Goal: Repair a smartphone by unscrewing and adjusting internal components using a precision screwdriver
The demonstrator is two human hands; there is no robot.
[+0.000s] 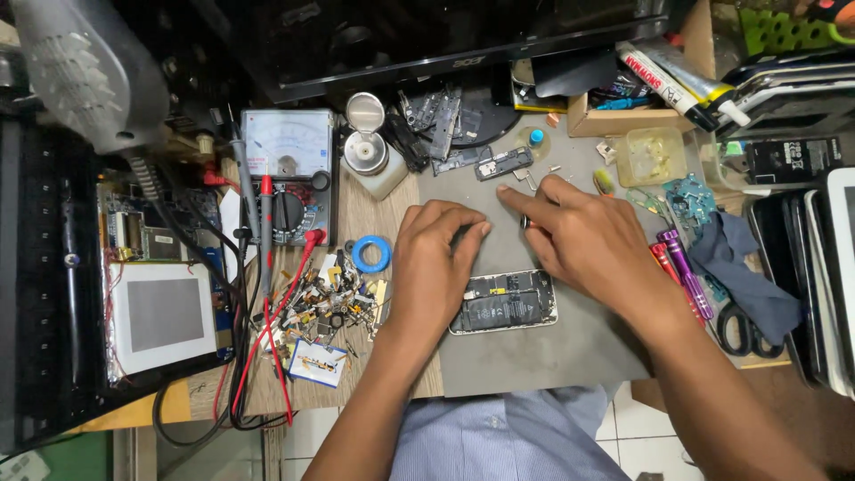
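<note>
While both hands rest on the grey mat [534,356], the opened phone [504,301] lies just under them, its insides bare. Left hand [434,258] is curled, its grip closed on nothing I can see; right hand [583,236] seems to pinch something small and dark, though it is hard to tell. One phone, two screwdrivers [681,272], one meter [287,174]. A careless nudge could scatter tiny loose parts.
</note>
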